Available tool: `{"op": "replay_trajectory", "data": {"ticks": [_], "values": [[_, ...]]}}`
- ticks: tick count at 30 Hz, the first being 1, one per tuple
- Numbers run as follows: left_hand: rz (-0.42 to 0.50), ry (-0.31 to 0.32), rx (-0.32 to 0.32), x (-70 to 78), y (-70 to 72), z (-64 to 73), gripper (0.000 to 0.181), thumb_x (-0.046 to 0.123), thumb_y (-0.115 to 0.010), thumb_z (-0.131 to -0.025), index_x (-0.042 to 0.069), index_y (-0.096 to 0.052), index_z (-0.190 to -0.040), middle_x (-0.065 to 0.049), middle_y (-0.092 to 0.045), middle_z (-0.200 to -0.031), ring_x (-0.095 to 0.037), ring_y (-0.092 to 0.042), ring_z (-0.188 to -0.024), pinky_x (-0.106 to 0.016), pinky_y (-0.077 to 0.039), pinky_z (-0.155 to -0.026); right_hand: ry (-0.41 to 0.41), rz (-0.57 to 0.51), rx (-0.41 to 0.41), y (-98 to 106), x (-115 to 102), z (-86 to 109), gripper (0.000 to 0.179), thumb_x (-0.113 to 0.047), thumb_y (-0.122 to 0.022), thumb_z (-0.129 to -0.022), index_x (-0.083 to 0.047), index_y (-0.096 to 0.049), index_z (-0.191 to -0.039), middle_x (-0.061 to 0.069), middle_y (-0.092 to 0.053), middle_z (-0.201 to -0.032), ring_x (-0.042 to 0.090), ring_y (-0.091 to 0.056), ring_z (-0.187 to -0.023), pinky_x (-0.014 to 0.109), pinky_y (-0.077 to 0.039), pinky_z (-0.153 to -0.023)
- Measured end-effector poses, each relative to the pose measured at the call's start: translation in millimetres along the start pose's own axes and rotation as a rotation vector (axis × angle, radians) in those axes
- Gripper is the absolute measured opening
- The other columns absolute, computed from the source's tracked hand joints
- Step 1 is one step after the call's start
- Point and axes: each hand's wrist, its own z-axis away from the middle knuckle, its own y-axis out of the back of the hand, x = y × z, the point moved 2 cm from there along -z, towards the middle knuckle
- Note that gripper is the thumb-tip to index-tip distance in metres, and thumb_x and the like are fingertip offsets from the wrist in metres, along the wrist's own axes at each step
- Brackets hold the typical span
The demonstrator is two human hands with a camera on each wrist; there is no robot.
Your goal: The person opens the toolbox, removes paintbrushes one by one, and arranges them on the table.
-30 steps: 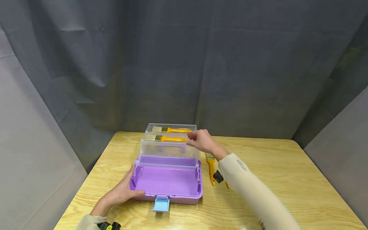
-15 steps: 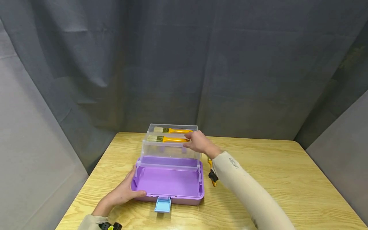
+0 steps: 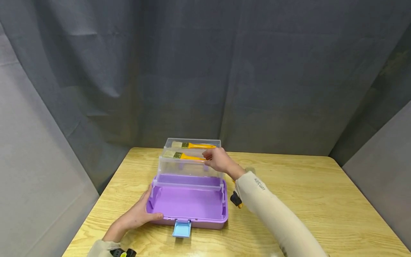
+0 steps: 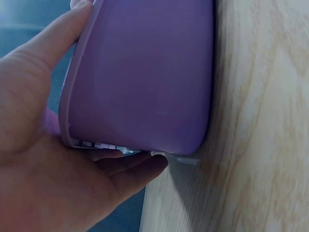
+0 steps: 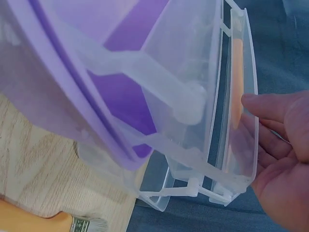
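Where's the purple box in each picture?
Head: the purple box is low, just left of centre.
Left wrist: the purple box fills the upper middle.
Right wrist: the purple box spreads across the upper left.
Shared landmark: the wooden table shows in all three.

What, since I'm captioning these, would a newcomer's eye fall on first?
Probably the open purple plastic box, left of centre on the pale wooden table, with a light-blue plastic latch at its front. Above its back, a yellow-handled flat paintbrush lies in each of two clear plastic trays. Then the bare left hand gripping the box's left side, and the bare right hand at the nearer brush's handle.
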Motion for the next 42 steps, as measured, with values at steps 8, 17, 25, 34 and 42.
{"op": "replay_trajectory", "data": {"ticks": [8, 17, 25, 34, 42], "values": [[0.03, -0.039, -0.006, -2.2, -0.6, 0.8, 0.119, 0.02, -0.08, -0.076, 0.013, 0.011, -0.151, -0.029, -0.001, -0.153, -0.049, -0.011, -0.136, -0.064, -0.011, -0.105, 0.005, -0.083, 0.005, -2, 1, -0.5, 0.031, -0.001, -0.072, -0.08, 0.0, -0.069, -0.111, 0.01, -0.069, -0.103, 0.019, -0.066, -0.092, 0.031, -0.053, -0.081], [0.031, -0.02, -0.018, -2.9, -0.4, 0.1, 0.117, 0.021, -0.079, -0.077, 0.011, 0.012, -0.151, -0.026, 0.005, -0.154, -0.047, -0.003, -0.138, -0.062, -0.007, -0.106, -0.058, -0.228, 0.045, 1, 1, 1.0, 0.033, -0.001, -0.072, -0.08, -0.001, -0.068, -0.113, 0.009, -0.068, -0.107, 0.02, -0.065, -0.096, 0.031, -0.052, -0.083], [0.026, 0.012, -0.025, -2.9, 0.4, 0.8, 0.117, 0.023, -0.078, -0.078, 0.009, 0.013, -0.15, -0.026, 0.006, -0.154, -0.047, -0.003, -0.138, -0.061, -0.007, -0.107, -0.106, -0.329, 0.066, -2, -10, -0.5, 0.028, -0.004, -0.072, -0.082, -0.005, -0.071, -0.11, 0.006, -0.069, -0.102, 0.017, -0.064, -0.088, 0.028, -0.054, -0.077], [0.041, -0.008, -0.036, -2.8, 0.3, -1.3, 0.117, 0.021, -0.078, -0.078, 0.009, 0.013, -0.15, -0.026, 0.005, -0.154, -0.046, -0.003, -0.138, -0.061, -0.007, -0.107, -0.068, -0.304, 0.13, -5, -29, -3.2, 0.028, -0.011, -0.075, -0.081, -0.005, -0.073, -0.108, 0.009, -0.07, -0.1, 0.014, -0.063, -0.077, 0.024, -0.052, -0.067], [0.026, -0.004, -0.036, -1.8, -0.3, -2.2, 0.117, 0.023, -0.078, -0.078, 0.008, 0.013, -0.15, -0.027, 0.006, -0.153, -0.047, -0.003, -0.138, -0.061, -0.007, -0.106, -0.109, -0.388, 0.188, 0, -27, 6.2, 0.026, -0.012, -0.075, -0.081, -0.008, -0.074, -0.107, 0.008, -0.069, -0.106, 0.012, -0.063, -0.073, 0.024, -0.051, -0.062]]}}
